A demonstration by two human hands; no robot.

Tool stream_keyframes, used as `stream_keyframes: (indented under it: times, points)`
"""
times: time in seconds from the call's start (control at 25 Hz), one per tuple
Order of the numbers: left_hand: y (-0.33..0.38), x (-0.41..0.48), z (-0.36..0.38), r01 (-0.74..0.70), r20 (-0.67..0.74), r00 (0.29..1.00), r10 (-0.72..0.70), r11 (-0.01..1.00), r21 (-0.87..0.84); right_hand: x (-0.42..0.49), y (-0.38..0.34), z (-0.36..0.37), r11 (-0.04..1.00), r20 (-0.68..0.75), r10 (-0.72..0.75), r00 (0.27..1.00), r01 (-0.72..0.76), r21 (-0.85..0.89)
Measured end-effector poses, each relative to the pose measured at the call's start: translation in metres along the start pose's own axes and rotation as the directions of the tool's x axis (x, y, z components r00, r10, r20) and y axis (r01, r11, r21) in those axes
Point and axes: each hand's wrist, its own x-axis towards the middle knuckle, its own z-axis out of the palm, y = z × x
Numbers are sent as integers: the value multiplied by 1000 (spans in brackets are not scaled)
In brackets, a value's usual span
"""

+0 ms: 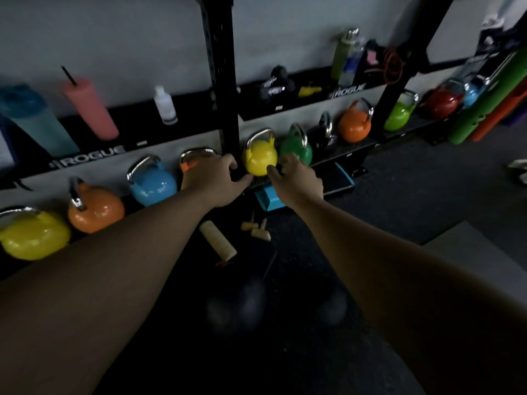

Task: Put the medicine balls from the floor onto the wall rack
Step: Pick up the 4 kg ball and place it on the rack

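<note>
Nearest the camera, two bare forearms stretch forward over the dark rubber floor (399,195). Between them, low in the view, lie two dim, blurred round shapes, one dark ball (236,303) and another (333,306) to its right, resting on the floor; they look like medicine balls, though the blur makes that uncertain. Just beyond them sit a pale cylindrical roller (218,242) and small wooden pieces (256,229), then a flat blue-edged block (271,199). Farther out, the left hand (212,181) and the right hand (295,181) hang with fingers loosely spread and curled, gripping nothing, on either side of a yellow kettlebell (261,158) that stands on the lowest shelf of the black wall rack (219,81). The right thumb comes just beside the bell's lower edge; whether it touches cannot be told. More kettlebells line that shelf, and bottles stand on the shelf above.
</note>
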Motion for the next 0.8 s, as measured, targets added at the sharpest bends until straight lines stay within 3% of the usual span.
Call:
stream_keyframes:
  times: [0.28,0.56,0.8]
  points:
    - [-55,-37,116,250,223,946,-237,968,-34,-22,79,113,996,263,94,960,-91,-25]
    - [-172,-50,300,448,479,783,-397,894,8,-54,185,309,954,420,301,856,-270,-133]
    - [-286,-55,486,660,555,654,-514,746,-86,-59,292,477,884,440,464,769,-434,-173]
